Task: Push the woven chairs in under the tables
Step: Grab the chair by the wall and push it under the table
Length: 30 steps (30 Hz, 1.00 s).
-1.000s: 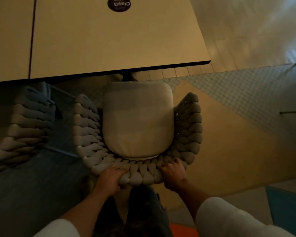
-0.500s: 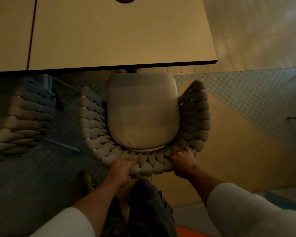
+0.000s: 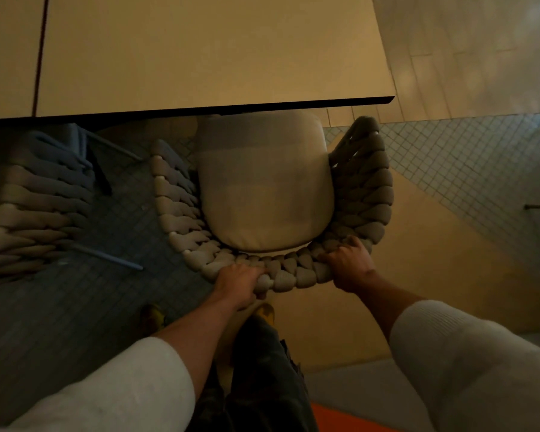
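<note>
A woven chair (image 3: 365,194) with thick grey braided rope and a beige seat cushion (image 3: 262,188) stands in front of me, facing a tan table (image 3: 200,51). The front edge of the cushion lies just under the table's dark edge. My left hand (image 3: 239,283) grips the braided backrest at its rear left. My right hand (image 3: 349,268) grips the backrest at its rear right. A second woven chair (image 3: 35,207) stands to the left, partly under the neighbouring tabletop.
The floor is small blue-grey mosaic tiles (image 3: 468,169) with a tan patch (image 3: 434,260) on the right. My dark trouser leg (image 3: 262,375) and yellow shoes (image 3: 152,316) are directly behind the chair. An orange strip (image 3: 340,419) lies at the bottom.
The chair has slid forward toward the table with both hands on its backrest; the cushion's front edge now reaches under the tabletop. I have stepped closer to the table.
</note>
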Tool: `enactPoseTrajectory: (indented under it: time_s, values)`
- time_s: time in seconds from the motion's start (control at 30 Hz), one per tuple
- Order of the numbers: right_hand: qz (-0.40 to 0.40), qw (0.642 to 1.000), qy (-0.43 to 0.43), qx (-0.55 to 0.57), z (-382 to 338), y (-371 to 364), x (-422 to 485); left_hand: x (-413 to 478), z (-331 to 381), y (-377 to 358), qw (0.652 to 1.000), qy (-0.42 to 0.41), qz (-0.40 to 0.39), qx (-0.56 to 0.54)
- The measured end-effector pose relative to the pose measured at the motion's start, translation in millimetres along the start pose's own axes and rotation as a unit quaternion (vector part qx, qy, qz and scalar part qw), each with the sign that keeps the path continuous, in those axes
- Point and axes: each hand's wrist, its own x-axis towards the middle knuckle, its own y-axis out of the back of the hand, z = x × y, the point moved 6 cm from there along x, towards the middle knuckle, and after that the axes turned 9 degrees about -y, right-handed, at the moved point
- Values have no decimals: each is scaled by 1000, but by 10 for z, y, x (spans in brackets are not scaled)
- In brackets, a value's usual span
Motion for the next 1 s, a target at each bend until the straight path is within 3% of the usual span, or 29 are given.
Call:
enactPoseTrajectory:
  time_s: [0.23,0.43,0.53,0.67,0.83,1.0]
  values:
    - [-30,1000,3,1,-30,70,-36,-14,64,134,1000,-5,-27,-13]
    - [-99,992,56,52,-230,452,-165,-347,-185,627,999,15,-35,31]
    - [-76,988,56,123,-324,773,-235,-648,-381,889,999,26,6,42]
    - [-15,988,63,140,-494,1226,-414,-1137,-552,1211,996,13,72,41]
    - [42,987,74,135,-707,1786,-735,-1824,-943,1506,994,61,64,67]
    - [46,990,73,114,-1009,2374,-948,-2451,-1289,1926,990,79,79,86]
